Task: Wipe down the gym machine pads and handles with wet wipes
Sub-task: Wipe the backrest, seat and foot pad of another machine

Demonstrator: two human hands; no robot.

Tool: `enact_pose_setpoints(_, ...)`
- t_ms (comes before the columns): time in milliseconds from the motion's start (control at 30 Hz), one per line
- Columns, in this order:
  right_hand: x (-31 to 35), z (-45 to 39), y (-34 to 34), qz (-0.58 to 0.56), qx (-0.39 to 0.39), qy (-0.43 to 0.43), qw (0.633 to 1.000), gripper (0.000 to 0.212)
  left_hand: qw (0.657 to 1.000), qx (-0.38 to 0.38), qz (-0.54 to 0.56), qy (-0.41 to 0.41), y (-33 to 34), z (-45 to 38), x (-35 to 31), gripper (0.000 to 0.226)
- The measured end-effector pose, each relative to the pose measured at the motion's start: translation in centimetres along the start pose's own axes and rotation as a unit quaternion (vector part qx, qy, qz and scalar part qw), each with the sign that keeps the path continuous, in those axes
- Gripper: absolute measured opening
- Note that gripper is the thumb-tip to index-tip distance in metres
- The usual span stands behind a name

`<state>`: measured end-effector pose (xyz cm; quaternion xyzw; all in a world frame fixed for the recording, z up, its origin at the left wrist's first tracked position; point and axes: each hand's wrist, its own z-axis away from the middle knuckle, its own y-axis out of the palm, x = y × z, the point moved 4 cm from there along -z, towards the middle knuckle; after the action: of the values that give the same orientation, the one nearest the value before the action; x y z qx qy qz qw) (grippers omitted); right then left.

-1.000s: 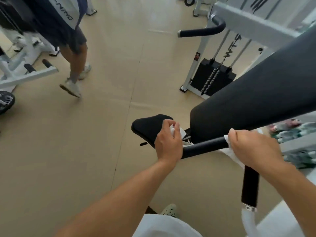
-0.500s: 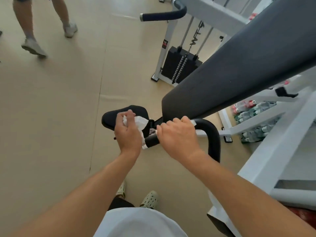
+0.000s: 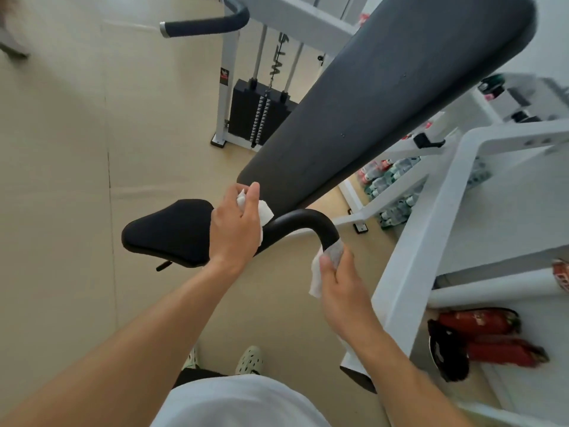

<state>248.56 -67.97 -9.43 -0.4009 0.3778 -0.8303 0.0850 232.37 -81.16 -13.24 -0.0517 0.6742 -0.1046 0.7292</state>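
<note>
Wipes in both hands, right hand (image 3: pixel 337 274) wrapping handle (image 3: pixel 303 221)

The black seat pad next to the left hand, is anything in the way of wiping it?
Nothing visible blocks it. The left hand grips a wet wipe right beside the black seat pad, whose top lies bare. The right hand is farther off, holding another wipe wrapped around the curved black handle.
</note>
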Motion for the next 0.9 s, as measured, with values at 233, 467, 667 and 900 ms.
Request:
enact_pose_setpoints(233,1.2,-1.2,0.9,0.078,-0.059,-0.082,0.992,0.075,1.0,0.021,0.001,-0.016,0.1,-0.2,0.3,0.031)
enact_pose_setpoints(467,2.9,-2.6,-0.1,0.148,-0.05,-0.1,0.983,0.071,0.999,0.018,-0.012,-0.039,-0.2,-0.3,0.7,0.033)
enact_pose_setpoints(667,-2.1,2.9,1.1,0.213,-0.002,-0.028,0.977,0.098,0.998,0.006,0.002,-0.055,-0.1,-0.6,0.9,0.032)
enact_pose_setpoints(900,2.8,-3.4,-0.1,0.198,-0.092,-0.168,0.961,0.077,0.991,-0.043,0.059,-0.114,-2.5,-0.6,1.6,0.023)
